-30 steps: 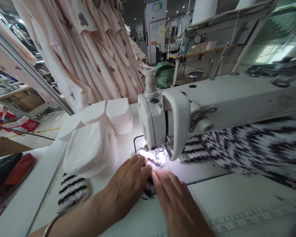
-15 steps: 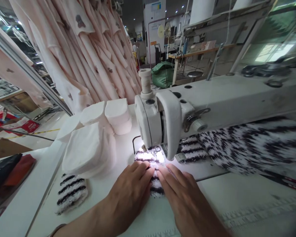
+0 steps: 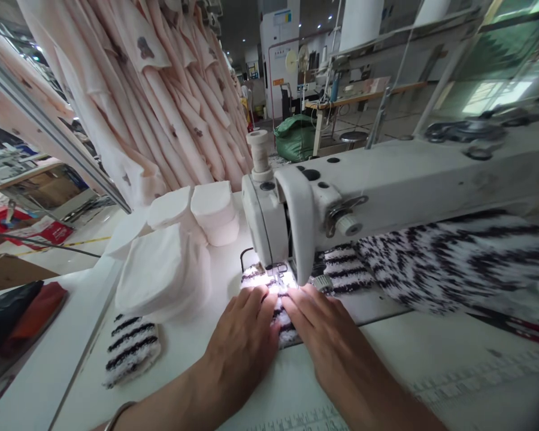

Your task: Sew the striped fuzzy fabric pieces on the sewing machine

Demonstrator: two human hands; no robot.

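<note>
My left hand [image 3: 243,341] and my right hand [image 3: 327,332] lie flat, fingers together, on a small black-and-white striped fuzzy fabric piece [image 3: 282,320]. Both hands press it down on the white table right in front of the needle area [image 3: 276,270] of a white sewing machine [image 3: 386,179]. The fingertips reach the lit spot under the machine head. The fabric's far end lies under the presser foot.
Stacks of white oval pads [image 3: 161,269] sit left of the machine. Another striped piece [image 3: 130,350] lies at the near left. A pile of striped fabric [image 3: 453,263] fills the space under the machine arm. Pink garments [image 3: 161,102] hang behind.
The striped piece and both hands have slid forward toward the needle. More of the fabric now shows between the hands.
</note>
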